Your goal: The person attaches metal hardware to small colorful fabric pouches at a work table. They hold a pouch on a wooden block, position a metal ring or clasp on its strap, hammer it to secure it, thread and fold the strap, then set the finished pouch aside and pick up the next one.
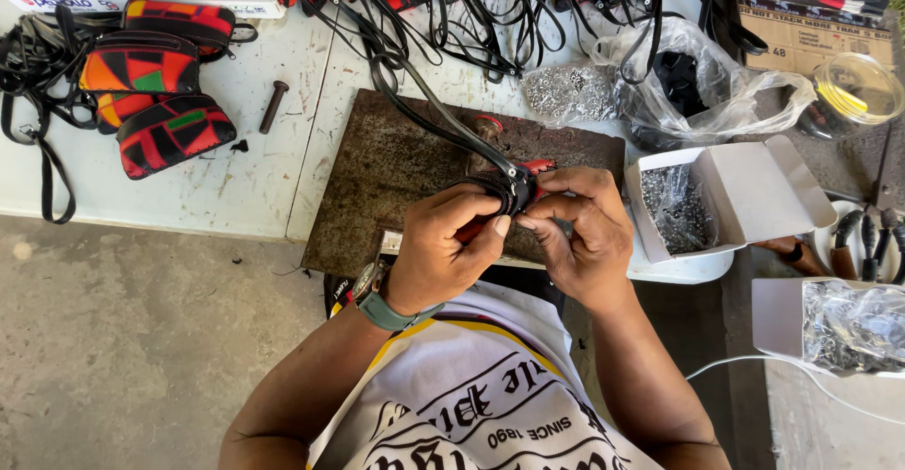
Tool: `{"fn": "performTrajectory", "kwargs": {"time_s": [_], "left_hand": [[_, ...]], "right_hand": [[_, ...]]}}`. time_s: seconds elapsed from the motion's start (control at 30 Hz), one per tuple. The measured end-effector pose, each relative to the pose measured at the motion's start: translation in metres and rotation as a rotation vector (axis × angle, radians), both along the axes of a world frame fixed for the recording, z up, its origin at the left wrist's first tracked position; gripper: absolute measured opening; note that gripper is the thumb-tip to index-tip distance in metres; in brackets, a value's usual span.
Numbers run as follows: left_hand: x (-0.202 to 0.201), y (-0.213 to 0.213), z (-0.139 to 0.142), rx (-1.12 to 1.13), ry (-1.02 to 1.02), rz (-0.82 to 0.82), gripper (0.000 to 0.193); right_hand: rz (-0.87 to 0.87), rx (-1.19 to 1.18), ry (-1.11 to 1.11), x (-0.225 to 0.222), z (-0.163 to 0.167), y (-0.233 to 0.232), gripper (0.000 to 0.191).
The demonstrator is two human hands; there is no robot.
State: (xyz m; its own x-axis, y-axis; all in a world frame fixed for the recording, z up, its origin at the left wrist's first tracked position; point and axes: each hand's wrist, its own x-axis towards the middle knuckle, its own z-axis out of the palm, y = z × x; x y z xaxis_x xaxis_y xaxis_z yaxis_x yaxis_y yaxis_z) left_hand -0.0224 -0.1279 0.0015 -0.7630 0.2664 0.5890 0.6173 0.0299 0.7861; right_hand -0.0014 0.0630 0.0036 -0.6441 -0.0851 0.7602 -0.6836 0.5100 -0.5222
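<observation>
Both hands grip small black-red pouch (509,192) btwn them: left hand (443,248) & right hand (580,230), above rusty plate (396,168).

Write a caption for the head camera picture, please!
Both hands, left hand and right hand, pinch a black strap over a rusty metal plate.

A scuffed white surface (236,178) spans the far side; bare grey concrete floor (132,338) lies near left, in daylight.
</observation>
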Motion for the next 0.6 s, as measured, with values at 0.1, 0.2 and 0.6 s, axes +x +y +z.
{"fn": "performTrajectory", "kwargs": {"time_s": [0.1,0.2,0.6], "left_hand": [[-0.0007,-0.0001,-0.0005,-0.003,-0.025,0.01,0.012],[-0.0013,-0.0004,-0.0002,-0.006,0.047,-0.006,0.013],[-0.0041,-0.0061,-0.0001,-0.141,0.232,-0.01,0.014]], "right_hand": [[0.022,0.04,-0.022,-0.0002,-0.0007,0.0007,0.017],[0.01,0.041,-0.03,0.0005,-0.001,0.0019,0.017],[0.08,-0.113,-0.121,0.0013,-0.0039,0.0076,0.038]]}}
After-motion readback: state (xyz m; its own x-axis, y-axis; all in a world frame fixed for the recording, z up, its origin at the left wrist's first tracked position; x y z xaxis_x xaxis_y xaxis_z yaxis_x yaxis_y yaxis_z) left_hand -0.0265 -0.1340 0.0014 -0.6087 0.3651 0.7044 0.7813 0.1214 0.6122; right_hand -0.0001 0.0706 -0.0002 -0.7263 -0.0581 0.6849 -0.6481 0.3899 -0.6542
